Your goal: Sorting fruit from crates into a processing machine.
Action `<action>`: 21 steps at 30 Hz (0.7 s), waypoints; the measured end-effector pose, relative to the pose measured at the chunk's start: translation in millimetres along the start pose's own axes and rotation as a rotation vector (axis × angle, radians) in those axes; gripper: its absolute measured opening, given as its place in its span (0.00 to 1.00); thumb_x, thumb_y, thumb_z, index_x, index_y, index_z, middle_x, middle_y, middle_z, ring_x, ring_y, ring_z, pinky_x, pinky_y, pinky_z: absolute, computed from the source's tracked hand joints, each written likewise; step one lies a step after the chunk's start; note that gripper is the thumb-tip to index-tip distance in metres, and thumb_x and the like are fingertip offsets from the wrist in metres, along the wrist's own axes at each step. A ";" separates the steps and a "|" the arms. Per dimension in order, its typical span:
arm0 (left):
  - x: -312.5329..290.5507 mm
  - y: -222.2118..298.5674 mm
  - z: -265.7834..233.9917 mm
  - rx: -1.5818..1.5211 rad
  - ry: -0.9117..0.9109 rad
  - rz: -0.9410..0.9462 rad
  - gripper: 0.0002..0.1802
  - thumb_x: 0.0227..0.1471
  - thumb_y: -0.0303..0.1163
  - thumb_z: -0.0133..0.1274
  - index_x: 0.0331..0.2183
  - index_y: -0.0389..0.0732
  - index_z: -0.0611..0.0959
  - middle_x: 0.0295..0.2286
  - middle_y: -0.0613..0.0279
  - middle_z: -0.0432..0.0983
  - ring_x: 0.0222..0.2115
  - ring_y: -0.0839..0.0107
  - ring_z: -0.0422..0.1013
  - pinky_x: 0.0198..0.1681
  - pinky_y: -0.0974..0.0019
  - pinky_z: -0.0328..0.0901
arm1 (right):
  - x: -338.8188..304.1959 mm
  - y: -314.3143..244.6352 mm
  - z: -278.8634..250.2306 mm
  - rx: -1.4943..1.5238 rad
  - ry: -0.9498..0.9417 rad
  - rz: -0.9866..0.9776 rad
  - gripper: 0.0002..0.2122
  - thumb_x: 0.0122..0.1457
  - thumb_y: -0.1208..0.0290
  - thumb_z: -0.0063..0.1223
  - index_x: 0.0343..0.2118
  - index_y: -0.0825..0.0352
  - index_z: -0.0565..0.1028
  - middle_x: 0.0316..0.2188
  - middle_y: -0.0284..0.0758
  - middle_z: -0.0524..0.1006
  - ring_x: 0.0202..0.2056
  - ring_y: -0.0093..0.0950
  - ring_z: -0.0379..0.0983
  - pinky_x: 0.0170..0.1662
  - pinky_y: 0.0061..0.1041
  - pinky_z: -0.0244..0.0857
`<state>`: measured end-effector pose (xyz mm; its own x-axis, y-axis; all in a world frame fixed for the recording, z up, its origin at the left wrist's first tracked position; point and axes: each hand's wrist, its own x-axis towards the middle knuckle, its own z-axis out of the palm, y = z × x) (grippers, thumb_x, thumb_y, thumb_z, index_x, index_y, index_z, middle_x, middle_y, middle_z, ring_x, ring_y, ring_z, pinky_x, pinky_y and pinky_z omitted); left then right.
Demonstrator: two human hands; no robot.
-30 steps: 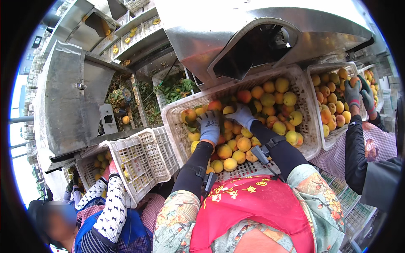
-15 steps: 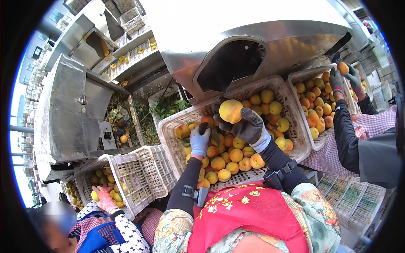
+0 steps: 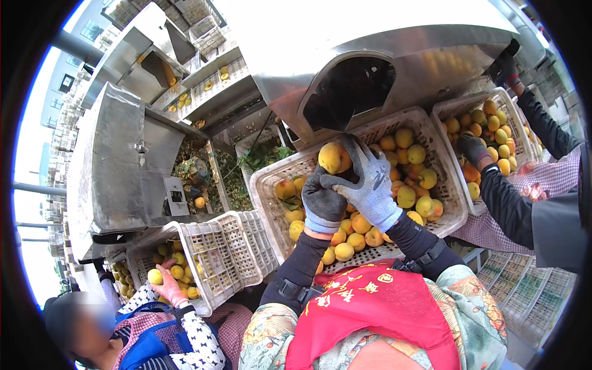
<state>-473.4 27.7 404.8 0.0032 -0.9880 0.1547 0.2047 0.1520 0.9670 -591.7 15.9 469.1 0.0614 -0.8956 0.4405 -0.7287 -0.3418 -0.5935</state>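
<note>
Both my hands, in blue gloves with dark grey coated palms, meet over a white plastic crate [image 3: 394, 246] of peaches. Between them, near the crate's far side, is a yellow peach [image 3: 331, 158] with an orange blush. My left hand [image 3: 325, 200] is closed around it from below and left. On its right side, the fingers of my right hand [image 3: 372, 185] curl against it, and that thumb reaches across to my left hand. Loose yellow-orange peaches [image 3: 373, 237] lie beneath and around my hands.
A metal machine with a dark opening [image 3: 348, 89] stands just beyond the crate. At right, a co-worker's gloved hand [image 3: 473, 150] is in another peach crate [image 3: 478, 208]. At left, a person's pink-gloved hand [image 3: 168, 287] holds a peach over a tilted crate [image 3: 213, 262].
My left hand has risen from among the peaches to join my right hand at the held peach. The right co-worker's hands have separated, one down into their crate, the other toward the machine.
</note>
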 end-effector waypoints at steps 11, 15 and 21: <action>21.5 -13.2 -6.4 -1.194 0.071 -0.428 0.21 0.60 0.35 0.42 0.53 0.37 0.70 0.49 0.53 0.70 0.51 0.60 0.67 0.54 0.56 0.63 | 37.5 27.5 13.2 0.004 0.150 -0.165 0.34 0.41 0.61 0.64 0.53 0.64 0.66 0.49 0.45 0.69 0.49 0.46 0.65 0.53 0.46 0.57; -7.8 -89.0 -79.1 -0.381 0.390 -0.491 0.20 0.59 0.33 0.46 0.51 0.37 0.73 0.44 0.57 0.74 0.44 0.64 0.71 0.48 0.63 0.67 | 55.7 36.7 23.0 -0.182 0.070 -0.107 0.35 0.43 0.62 0.63 0.56 0.64 0.63 0.53 0.45 0.67 0.51 0.46 0.64 0.54 0.47 0.56; -26.8 -116.0 -86.0 1.279 0.070 -0.449 0.28 0.43 0.39 0.58 0.47 0.40 0.76 0.43 0.51 0.73 0.44 0.55 0.70 0.47 0.52 0.63 | 114.5 55.5 42.2 -0.249 0.282 -0.290 0.23 0.47 0.68 0.58 0.49 0.65 0.69 0.47 0.41 0.72 0.49 0.40 0.67 0.53 0.45 0.57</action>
<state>-413.1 34.1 271.1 0.2345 -0.9524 -0.1946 -0.8432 -0.2989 0.4468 -596.3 -117.6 458.2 0.1246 -0.6493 0.7502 -0.8523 -0.4571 -0.2540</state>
